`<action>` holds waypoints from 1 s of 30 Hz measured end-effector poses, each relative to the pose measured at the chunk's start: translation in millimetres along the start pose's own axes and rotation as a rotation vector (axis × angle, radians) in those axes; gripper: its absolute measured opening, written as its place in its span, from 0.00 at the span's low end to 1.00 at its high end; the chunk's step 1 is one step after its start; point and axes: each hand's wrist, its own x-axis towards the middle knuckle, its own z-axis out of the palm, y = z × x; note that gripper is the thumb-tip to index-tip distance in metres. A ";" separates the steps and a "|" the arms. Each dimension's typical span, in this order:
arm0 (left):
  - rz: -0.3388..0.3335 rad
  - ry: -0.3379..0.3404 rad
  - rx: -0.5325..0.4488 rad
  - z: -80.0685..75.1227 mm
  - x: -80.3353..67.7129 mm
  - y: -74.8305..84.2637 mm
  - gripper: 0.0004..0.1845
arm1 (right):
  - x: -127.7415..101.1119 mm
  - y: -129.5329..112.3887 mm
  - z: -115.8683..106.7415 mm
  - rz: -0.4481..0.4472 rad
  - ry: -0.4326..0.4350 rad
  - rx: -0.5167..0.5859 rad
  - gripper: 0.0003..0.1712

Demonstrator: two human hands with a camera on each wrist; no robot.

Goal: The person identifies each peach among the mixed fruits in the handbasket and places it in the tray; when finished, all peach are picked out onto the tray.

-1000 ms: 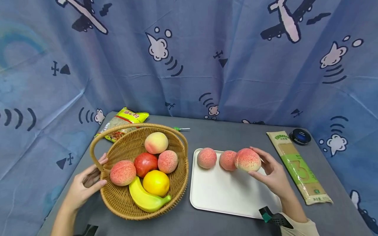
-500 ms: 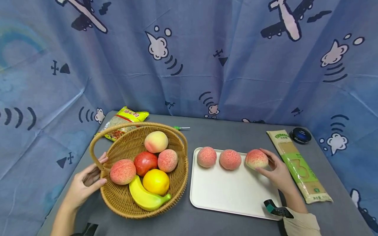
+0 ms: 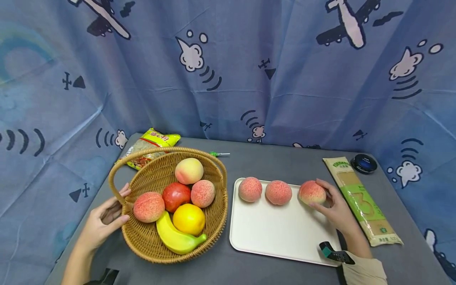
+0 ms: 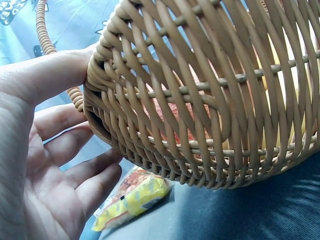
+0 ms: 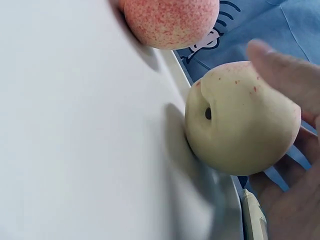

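Fingers of my right hand [image 3: 333, 208] curl round the third peach [image 3: 312, 192], which sits at the far right corner of the white tray [image 3: 278, 233], in line with 2 other peaches [image 3: 250, 189] so the row keeps even gaps. My left hand [image 3: 103, 219] lies relaxed with straight fingers against the wicker basket [image 3: 142, 237], apparently steadying it; nothing is gripped. Inside are more peaches, a banana [image 3: 176, 239] and an orange [image 3: 189, 219]. Everything rests on a grey table [image 3: 270, 162], walled by blue curtains printed with planes and clouds.
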 end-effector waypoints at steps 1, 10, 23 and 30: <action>0.002 0.000 -0.002 0.0 0.1 0.0 0.32 | -0.4 -0.2 0.4 -0.017 0.010 0.008 0.39; 0.006 -0.003 0.005 -0.5 -0.6 -2.2 0.32 | -3.8 -2.2 0.1 0.029 -0.027 0.068 0.43; -0.018 0.007 0.015 -0.8 -0.8 -3.0 0.33 | -10.1 6.9 -5.4 0.054 -0.142 0.084 0.45; -0.029 0.004 0.019 -0.5 -0.6 -1.5 0.32 | -14.1 7.7 -7.2 0.082 -0.192 0.115 0.49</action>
